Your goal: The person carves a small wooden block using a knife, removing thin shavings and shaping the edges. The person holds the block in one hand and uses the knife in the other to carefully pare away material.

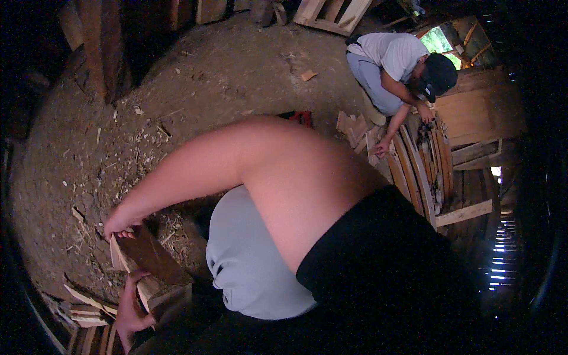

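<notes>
My right arm, in a black sleeve, reaches across the picture to the left. At its end my right hand [122,227] is closed, fingers curled at the far end of a wooden board [155,259]; what lies inside them is too dark and small to make out. My left hand [131,312] grips the board's near left edge, its thumb and fingers spread along the pale side. The board is brown on its wide face and lighter along its cut edge. My grey-clad knee [248,260] is just right of it.
Wood chips [118,177] litter the dirt floor. Stacked wooden pieces [92,316] lie at lower left. A wooden post [103,50] stands at far left. A red and black tool [299,116] lies behind my arm. At right a crouching person [390,65] handles curved wooden slats [420,168].
</notes>
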Motion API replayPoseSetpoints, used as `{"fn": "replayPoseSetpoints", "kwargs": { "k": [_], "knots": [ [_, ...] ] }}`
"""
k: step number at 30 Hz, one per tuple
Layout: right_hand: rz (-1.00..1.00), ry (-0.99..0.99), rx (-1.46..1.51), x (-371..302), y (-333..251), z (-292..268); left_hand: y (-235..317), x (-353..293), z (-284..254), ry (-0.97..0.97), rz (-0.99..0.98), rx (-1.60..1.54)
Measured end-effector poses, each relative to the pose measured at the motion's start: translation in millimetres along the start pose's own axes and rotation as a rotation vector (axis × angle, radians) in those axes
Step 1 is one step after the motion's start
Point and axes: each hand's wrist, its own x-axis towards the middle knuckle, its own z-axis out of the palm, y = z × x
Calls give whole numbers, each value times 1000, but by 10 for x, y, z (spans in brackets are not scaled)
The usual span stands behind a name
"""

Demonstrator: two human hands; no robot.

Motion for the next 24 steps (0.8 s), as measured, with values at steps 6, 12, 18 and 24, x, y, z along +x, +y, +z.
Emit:
{"fn": "replayPoseSetpoints", "kwargs": {
  "k": [6,12,18,24],
  "knots": [
    [96,71,-196,259,163,-35,38,47,40,-12,30,-24],
    [-98,-216,-122,727,329,85,40,-166,-37,69,64,173],
    [55,205,-293,-218,-167,-277,94,109,-158,-102,230,313],
    [1,426,-512,-352,-112,-593,160,233,-92,-207,210,260]
  ]
}}
